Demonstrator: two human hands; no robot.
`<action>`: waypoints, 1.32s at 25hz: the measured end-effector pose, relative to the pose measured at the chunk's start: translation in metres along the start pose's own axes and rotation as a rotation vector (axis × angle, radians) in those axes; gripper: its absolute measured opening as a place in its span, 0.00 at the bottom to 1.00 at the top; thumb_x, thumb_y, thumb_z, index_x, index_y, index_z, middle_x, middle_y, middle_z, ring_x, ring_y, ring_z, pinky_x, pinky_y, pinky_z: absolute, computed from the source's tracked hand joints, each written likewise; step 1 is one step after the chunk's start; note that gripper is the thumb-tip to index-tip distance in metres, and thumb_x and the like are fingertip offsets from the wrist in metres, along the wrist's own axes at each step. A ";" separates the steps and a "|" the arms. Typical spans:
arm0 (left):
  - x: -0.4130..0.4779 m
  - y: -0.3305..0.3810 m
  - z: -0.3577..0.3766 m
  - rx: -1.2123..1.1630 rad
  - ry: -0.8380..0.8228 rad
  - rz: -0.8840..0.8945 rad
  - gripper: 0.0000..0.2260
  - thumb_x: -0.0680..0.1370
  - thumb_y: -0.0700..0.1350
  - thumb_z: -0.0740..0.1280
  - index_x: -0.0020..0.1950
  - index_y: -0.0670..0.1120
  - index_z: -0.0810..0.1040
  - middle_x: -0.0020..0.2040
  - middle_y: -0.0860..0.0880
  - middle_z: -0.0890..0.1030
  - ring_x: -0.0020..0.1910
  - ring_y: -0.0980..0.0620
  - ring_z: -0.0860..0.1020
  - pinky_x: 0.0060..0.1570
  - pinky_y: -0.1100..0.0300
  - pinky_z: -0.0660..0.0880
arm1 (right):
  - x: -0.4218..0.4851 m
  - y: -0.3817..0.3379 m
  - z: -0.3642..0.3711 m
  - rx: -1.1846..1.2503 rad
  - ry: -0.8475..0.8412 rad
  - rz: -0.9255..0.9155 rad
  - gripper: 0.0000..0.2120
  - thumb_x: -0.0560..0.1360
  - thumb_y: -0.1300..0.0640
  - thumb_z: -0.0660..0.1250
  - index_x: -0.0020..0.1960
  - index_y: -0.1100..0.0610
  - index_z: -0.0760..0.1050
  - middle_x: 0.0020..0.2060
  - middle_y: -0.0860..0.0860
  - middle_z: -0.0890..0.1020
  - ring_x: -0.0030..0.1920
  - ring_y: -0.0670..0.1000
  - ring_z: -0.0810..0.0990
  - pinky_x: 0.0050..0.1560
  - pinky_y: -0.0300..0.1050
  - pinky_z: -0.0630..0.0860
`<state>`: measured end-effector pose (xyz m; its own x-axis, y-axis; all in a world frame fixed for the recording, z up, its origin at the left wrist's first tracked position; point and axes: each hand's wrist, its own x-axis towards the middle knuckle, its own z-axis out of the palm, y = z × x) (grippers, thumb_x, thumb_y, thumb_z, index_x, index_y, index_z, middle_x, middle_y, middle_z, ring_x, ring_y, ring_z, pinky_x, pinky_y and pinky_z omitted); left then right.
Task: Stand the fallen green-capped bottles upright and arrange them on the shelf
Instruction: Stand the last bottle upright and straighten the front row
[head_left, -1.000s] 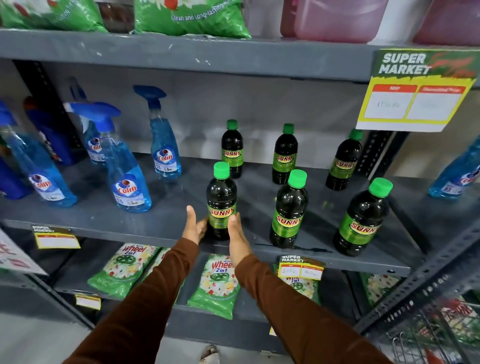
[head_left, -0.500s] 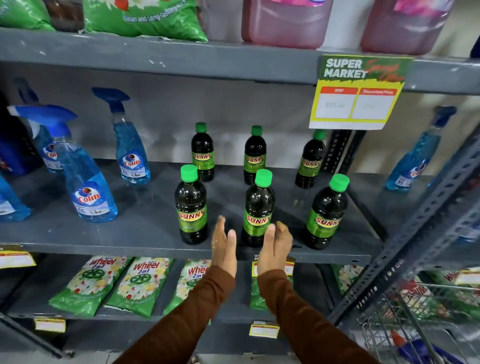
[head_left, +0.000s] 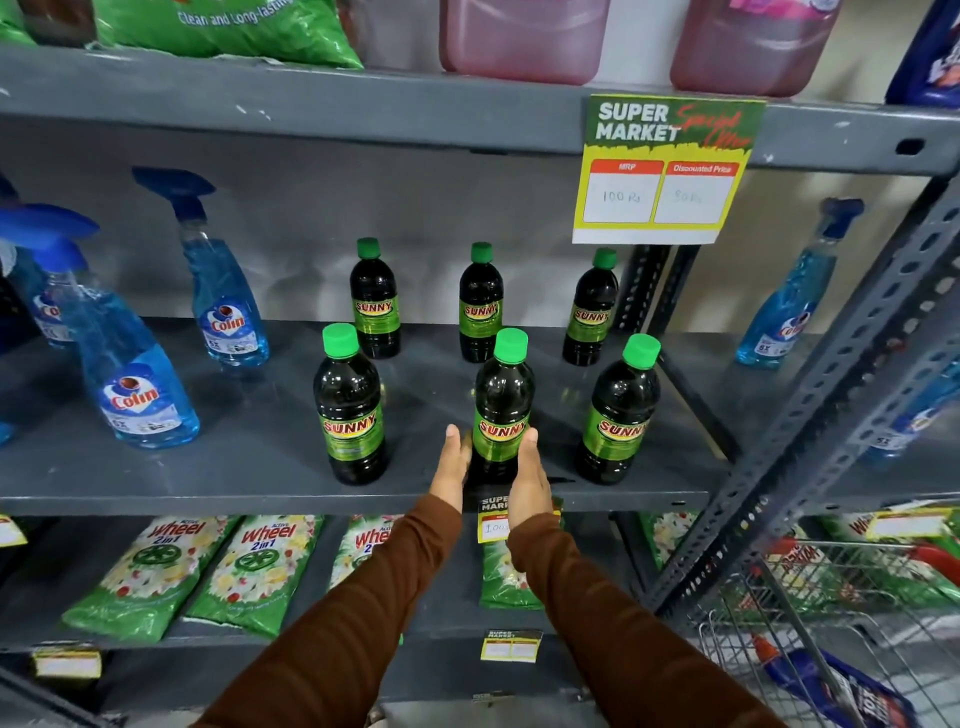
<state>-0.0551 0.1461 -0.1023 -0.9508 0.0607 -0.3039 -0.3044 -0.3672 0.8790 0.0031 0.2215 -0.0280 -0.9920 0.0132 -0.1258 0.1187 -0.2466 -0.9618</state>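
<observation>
Several dark bottles with green caps and "SUNNY" labels stand upright in two rows on the grey middle shelf (head_left: 244, 467). The front row holds a left bottle (head_left: 349, 410), a middle bottle (head_left: 503, 389) and a right bottle (head_left: 621, 415). Behind them stand three more: (head_left: 374, 301), (head_left: 480, 306), (head_left: 592, 312). My left hand (head_left: 452, 462) and my right hand (head_left: 530, 478) press flat against either side of the middle front bottle's lower part, near the shelf's front edge. No bottle lies on its side.
Blue Colin spray bottles (head_left: 135, 384) stand on the left of the same shelf, and another one (head_left: 789, 306) on the right. A price sign (head_left: 665, 171) hangs from the shelf above. Green detergent packs (head_left: 249, 566) lie on the shelf below. A wire cart (head_left: 810, 623) is at lower right.
My hands left the left front bottle, moved right and closed in on the middle front bottle. The view shifted right and nearer to the shelf.
</observation>
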 end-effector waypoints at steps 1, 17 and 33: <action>-0.004 0.003 0.003 0.017 -0.013 0.063 0.26 0.80 0.57 0.38 0.70 0.48 0.63 0.62 0.57 0.66 0.62 0.57 0.65 0.71 0.55 0.53 | 0.000 -0.001 -0.001 -0.020 -0.021 -0.046 0.60 0.50 0.17 0.53 0.72 0.54 0.61 0.73 0.54 0.65 0.73 0.52 0.62 0.75 0.55 0.57; -0.062 0.021 0.109 0.243 -0.036 0.288 0.45 0.66 0.75 0.48 0.72 0.45 0.58 0.71 0.54 0.60 0.70 0.56 0.59 0.69 0.60 0.55 | 0.027 -0.018 -0.086 0.024 0.565 -0.182 0.25 0.79 0.46 0.51 0.66 0.65 0.67 0.60 0.54 0.71 0.60 0.49 0.69 0.62 0.41 0.64; -0.011 0.020 0.143 0.178 -0.168 -0.126 0.32 0.77 0.62 0.35 0.75 0.44 0.46 0.77 0.43 0.48 0.76 0.45 0.46 0.75 0.51 0.42 | 0.050 -0.030 -0.136 0.119 0.382 -0.055 0.33 0.77 0.39 0.44 0.70 0.62 0.64 0.70 0.56 0.68 0.69 0.51 0.66 0.71 0.47 0.60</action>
<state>-0.0591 0.2704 -0.0288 -0.8966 0.2545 -0.3624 -0.4120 -0.1791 0.8934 -0.0437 0.3610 -0.0389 -0.9064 0.3832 -0.1777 0.0379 -0.3452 -0.9377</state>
